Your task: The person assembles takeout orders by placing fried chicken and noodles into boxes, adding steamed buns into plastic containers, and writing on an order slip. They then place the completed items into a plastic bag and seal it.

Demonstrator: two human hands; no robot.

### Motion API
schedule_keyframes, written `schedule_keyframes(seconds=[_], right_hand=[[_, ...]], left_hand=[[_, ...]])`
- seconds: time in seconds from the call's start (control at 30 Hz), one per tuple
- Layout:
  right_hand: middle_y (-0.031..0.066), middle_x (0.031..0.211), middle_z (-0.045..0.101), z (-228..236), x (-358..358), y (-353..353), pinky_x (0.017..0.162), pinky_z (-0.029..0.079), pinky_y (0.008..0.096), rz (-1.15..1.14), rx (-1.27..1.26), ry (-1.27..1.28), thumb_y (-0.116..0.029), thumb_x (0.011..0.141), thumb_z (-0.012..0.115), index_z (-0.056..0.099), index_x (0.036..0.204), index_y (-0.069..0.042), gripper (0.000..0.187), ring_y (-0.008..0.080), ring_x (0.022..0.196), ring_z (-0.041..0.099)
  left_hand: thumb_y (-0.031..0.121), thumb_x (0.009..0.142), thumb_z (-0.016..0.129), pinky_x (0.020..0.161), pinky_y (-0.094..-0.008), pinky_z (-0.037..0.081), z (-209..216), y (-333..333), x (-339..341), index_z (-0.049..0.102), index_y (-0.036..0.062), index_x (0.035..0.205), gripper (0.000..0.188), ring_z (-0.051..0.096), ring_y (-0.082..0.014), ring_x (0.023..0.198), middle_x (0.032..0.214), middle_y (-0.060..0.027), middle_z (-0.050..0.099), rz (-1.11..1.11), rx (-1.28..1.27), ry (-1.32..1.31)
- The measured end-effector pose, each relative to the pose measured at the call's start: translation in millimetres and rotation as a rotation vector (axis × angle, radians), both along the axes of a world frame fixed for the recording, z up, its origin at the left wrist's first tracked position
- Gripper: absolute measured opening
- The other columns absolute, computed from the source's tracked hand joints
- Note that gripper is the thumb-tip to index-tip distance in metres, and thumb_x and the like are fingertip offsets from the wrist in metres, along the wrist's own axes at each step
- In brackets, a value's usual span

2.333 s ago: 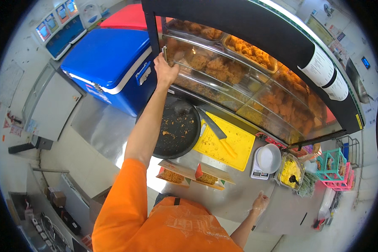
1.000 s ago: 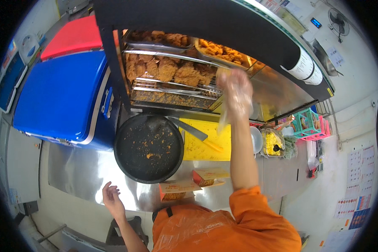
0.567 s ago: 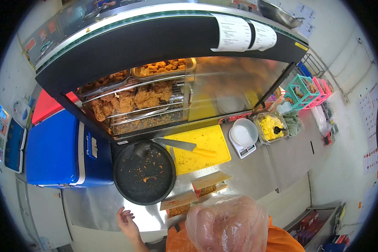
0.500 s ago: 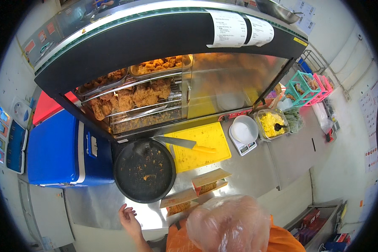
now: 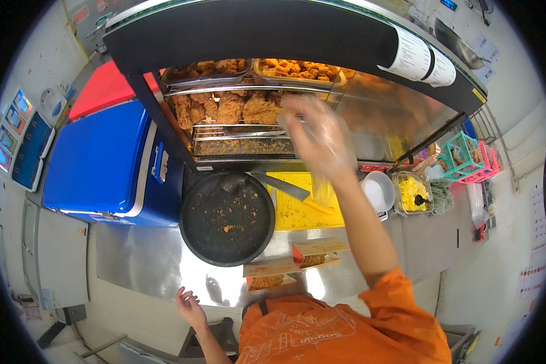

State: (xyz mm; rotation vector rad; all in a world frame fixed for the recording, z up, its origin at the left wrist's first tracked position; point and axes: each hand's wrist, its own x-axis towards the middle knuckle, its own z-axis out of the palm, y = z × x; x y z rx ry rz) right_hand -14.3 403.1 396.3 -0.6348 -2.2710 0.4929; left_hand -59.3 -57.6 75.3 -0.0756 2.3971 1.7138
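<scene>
My right hand point(image 5: 312, 130), in a clear plastic glove, is raised at the open part of the heated display cabinet point(image 5: 249, 164). Motion blurs it, but thumb and fingers look apart and no object shows between them. Just behind it, pieces of fried chicken point(image 5: 221, 109) lie on a wire rack, with trays of smaller fried pieces point(image 5: 300, 70) above. My bare left hand point(image 5: 190, 305) hangs by the counter's front edge, empty, its fingers loosely bent and apart. Two cardboard sleeves with browned food point(image 5: 266, 282) point(image 5: 313, 259) stand near my body.
A round black pan point(image 5: 227, 218) with crumbs sits beside a yellow cutting board point(image 5: 285, 212) bearing a knife point(image 5: 294, 189). At left stands a blue cooler point(image 5: 97, 164). To the right are a white bowl point(image 5: 379, 189) on a scale and a container of yellow food point(image 5: 409, 191).
My gloved right hand has moved from close before my body up and forward to the cabinet opening. My left hand stays low by the counter edge. The view has shifted.
</scene>
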Motion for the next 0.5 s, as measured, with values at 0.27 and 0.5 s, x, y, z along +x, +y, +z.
schedule_keyframes(seconds=[0.27,0.5], right_hand=[[0.0235,0.127,0.063,-4,-116,138,0.109,0.043,0.0421,-0.321,0.182,-0.603,-0.053,0.096,0.055,0.064,0.127,-0.004,0.058,0.0332,0.126,0.057],[0.0213,0.138,0.056,-27,-146,215,0.107,0.044,0.0406,-0.174,0.244,-0.528,-0.050,0.092,0.064,0.058,0.133,-0.004,0.062,0.0285,0.130,0.053]], left_hand=[[0.000,0.092,0.055,0.057,-0.0237,0.045,-124,-122,73,0.053,0.0027,0.126,0.035,0.053,-0.0117,0.069,0.092,-0.0059,0.059,0.471,0.212,-0.348],[0.001,0.092,0.053,0.047,-0.0301,0.044,-180,-182,186,0.056,0.0033,0.118,0.026,0.055,-0.0148,0.056,0.077,-0.0100,0.062,0.787,-0.186,-0.848]])
